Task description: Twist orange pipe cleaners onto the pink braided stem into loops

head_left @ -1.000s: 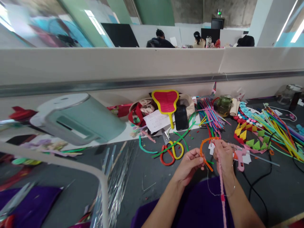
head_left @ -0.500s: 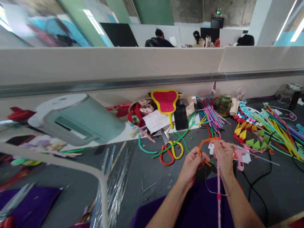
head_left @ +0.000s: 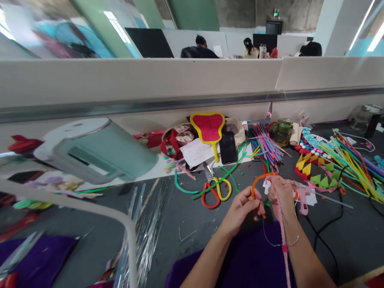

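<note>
An orange pipe cleaner (head_left: 258, 178) arches between my two hands over the dark table. My left hand (head_left: 246, 206) pinches its lower end between thumb and fingers. My right hand (head_left: 281, 196) is closed on the other end, together with a pink braided strip (head_left: 283, 236) that hangs down toward my lap and carries a darker pink band. A thin wire loop (head_left: 268, 240) dangles between my wrists. Just right of my right hand lies a pink glue gun (head_left: 303, 198). Scissors (head_left: 214, 190) with red and yellow handles rest left of my left hand.
Behind my hands lie a bundle of coloured pipe cleaners (head_left: 267, 144), a black phone (head_left: 228, 148) and a red fan shape with yellow edging (head_left: 208, 128). A green jar (head_left: 283, 132) stands at the partition. Silver strips (head_left: 147, 232) and a pale lamp arm (head_left: 127, 224) are at left.
My left hand has turned slightly, and the orange end below its fingers has shifted. The pink braided strip's lower part has swung right.
</note>
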### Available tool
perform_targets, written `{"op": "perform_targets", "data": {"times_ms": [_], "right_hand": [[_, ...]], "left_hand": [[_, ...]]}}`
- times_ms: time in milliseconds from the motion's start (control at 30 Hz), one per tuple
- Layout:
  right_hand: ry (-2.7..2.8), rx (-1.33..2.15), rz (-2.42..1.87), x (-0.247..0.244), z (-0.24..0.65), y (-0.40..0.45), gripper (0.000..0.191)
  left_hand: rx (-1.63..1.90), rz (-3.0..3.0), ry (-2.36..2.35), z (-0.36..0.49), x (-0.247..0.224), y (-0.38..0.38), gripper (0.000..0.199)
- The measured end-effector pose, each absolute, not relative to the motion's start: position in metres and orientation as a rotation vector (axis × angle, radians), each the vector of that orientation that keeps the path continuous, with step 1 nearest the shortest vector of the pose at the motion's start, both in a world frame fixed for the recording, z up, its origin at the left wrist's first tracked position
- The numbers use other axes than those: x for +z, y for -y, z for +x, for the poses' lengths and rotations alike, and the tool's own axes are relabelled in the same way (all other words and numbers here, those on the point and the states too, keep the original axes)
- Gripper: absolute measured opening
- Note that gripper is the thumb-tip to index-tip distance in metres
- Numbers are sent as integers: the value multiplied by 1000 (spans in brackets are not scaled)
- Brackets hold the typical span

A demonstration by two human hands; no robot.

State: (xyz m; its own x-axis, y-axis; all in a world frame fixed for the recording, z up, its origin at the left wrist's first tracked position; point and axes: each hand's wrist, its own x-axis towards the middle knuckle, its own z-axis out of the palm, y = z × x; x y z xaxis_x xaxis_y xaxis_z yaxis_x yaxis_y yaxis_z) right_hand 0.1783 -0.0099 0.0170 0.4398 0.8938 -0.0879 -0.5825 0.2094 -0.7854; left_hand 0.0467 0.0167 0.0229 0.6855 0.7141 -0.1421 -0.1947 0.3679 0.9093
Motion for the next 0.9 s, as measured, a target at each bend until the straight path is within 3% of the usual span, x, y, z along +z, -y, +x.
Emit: {"op": "perform_targets", "data": {"times_ms": [200,367,600,900], "right_hand": [[439,1132,-839,18,179,10,31],[428,1146,-862,17,178,10,32],[431,1156,-838,15,179,9,30],[427,1062,-882,8,179,6,30]], "left_hand": [[587,982,-494,34,25,-23,15],[606,921,-421,41,23,-16,32],[643,888,-476,44,18,-16,37],[814,889,-666,53,20,-13,25]]}}
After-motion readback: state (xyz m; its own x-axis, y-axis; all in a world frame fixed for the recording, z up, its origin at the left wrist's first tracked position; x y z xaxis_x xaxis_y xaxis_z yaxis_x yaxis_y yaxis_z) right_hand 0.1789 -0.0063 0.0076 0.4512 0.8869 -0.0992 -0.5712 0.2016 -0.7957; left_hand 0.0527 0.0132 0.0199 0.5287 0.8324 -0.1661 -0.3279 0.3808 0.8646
